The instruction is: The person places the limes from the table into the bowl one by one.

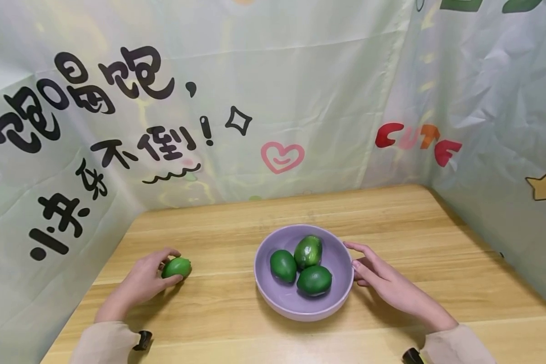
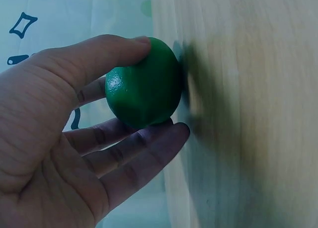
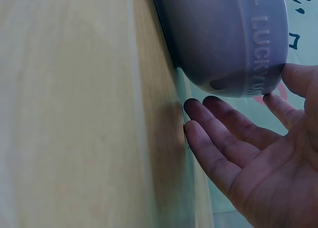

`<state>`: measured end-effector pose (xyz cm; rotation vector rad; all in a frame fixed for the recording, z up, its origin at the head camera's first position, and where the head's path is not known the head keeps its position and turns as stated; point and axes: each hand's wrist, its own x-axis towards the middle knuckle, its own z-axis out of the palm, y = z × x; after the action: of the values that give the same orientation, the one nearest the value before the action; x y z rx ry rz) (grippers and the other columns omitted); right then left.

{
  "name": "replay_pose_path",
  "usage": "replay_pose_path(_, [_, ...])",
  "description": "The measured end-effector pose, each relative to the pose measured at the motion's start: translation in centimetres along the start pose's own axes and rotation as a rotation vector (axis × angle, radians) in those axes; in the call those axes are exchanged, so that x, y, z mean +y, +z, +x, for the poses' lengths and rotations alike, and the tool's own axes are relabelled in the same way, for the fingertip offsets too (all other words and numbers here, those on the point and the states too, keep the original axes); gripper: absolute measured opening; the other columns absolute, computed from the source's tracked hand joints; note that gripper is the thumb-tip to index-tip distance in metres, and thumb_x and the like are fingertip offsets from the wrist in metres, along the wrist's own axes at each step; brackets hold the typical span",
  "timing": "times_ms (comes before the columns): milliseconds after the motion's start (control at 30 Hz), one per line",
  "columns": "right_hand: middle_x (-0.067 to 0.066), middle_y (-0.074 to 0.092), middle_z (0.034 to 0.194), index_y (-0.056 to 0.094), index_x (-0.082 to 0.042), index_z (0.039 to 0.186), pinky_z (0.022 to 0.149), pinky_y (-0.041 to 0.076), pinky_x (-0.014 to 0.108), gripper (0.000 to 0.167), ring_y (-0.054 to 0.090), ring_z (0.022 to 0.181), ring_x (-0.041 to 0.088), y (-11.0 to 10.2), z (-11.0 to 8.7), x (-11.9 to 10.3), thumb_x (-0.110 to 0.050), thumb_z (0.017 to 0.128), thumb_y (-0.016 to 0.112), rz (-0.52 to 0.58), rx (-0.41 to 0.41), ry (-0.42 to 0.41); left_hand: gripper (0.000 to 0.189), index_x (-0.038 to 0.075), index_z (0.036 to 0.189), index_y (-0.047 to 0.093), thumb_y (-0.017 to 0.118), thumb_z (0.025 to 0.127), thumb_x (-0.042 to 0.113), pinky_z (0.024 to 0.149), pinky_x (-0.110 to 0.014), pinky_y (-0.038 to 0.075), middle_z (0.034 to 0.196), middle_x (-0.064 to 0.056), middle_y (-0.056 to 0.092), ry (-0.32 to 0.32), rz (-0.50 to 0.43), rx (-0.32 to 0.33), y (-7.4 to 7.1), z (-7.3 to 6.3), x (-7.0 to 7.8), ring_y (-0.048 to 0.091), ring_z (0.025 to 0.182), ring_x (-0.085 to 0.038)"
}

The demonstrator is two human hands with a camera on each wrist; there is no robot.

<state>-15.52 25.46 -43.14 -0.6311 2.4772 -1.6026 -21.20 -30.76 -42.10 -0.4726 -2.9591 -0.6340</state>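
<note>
On the left side of the table, my left hand (image 1: pixel 143 280) holds a green lime (image 1: pixel 176 267) between thumb and fingers. The left wrist view shows the thumb (image 2: pixel 107 54) on one side of this lime and fingertips on the other, close to the tabletop; whether it touches the wood I cannot tell. A purple bowl (image 1: pixel 273 302) stands near the middle with three limes (image 1: pixel 315 281) inside. My right hand (image 1: pixel 387 280) touches the bowl's right outer side near the rim with thumb and index finger. Its other fingers (image 3: pixel 218 138) extend below, apart from the bowl.
The wooden table (image 1: pixel 209 328) meets a printed cloth (image 1: pixel 327 101) hanging behind it and on both sides. Black lettering, a pink heart and the word CUTE mark the cloth. A dark band (image 1: pixel 143 340) sits at the left sleeve.
</note>
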Motion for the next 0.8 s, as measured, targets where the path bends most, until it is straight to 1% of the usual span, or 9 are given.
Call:
replay_pose_path(100, [0.033,0.063,0.142,0.03,-0.009,0.165,0.093,0.063,0.032,0.05,0.07,0.117,0.005,-0.1,0.0,0.0,-0.022,0.118,0.04,-0.003,0.004,-0.004,0.052,0.007,0.131,0.066,0.09,0.088,0.025,0.079,-0.048,0.06,0.115,-0.018,0.073,0.002,-0.002,-0.003,0.0,0.2,0.0,0.07,0.101,-0.032])
replay_pose_path(233, [0.033,0.063,0.142,0.029,-0.008,0.165,0.093,0.063,0.032,0.05,0.07,0.117,0.005,-0.1,0.0,0.0,-0.021,0.118,0.04,0.0,0.0,-0.01,0.049,0.008,0.128,0.067,0.09,0.088,0.025,0.079,-0.049,0.06,0.114,-0.017,0.073,-0.007,-0.002,-0.01,-0.1,0.3,0.0,0.07,0.101,-0.033])
replay_pose_path(333, [0.033,0.063,0.142,0.029,-0.008,0.165,0.093,0.063,0.032,0.05,0.07,0.117,0.005,-0.1,0.0,0.1,-0.021,0.118,0.04,0.0,0.003,-0.009,0.048,0.01,0.126,0.067,0.09,0.088,0.025,0.08,-0.048,0.06,0.112,-0.015,0.073,-0.01,-0.001,-0.017,-0.1,0.3,0.0,0.07,0.101,-0.031])
replay_pose_path(433, [0.033,0.064,0.142,0.03,-0.009,0.166,0.092,0.063,0.032,0.05,0.071,0.116,0.006,0.0,0.0,0.0,-0.022,0.118,0.041,-0.005,0.007,-0.007,0.048,0.009,0.125,0.067,0.091,0.087,0.026,0.078,-0.048,0.059,0.11,-0.014,0.073,0.003,-0.002,-0.021,-0.2,0.5,-0.1,0.069,0.099,-0.03])
replay_pose_path(567, [0.033,0.063,0.143,0.03,-0.009,0.166,0.092,0.063,0.032,0.051,0.071,0.116,0.006,0.0,0.0,-0.1,-0.022,0.118,0.041,-0.01,0.01,0.002,0.045,0.011,0.123,0.067,0.091,0.087,0.025,0.078,-0.044,0.058,0.108,-0.011,0.073,0.012,0.015,-0.025,-0.2,0.7,-0.1,0.068,0.097,-0.026])
replay_pose_path(800, [0.034,0.062,0.144,0.029,-0.008,0.166,0.093,0.063,0.031,0.052,0.07,0.116,0.004,0.0,-0.1,-0.2,-0.023,0.118,0.041,-0.012,0.011,0.011,0.044,0.012,0.12,0.066,0.091,0.086,0.026,0.075,-0.04,0.056,0.106,-0.01,0.073,0.035,0.043,-0.058,-0.8,1.4,0.0,0.067,0.094,-0.023])
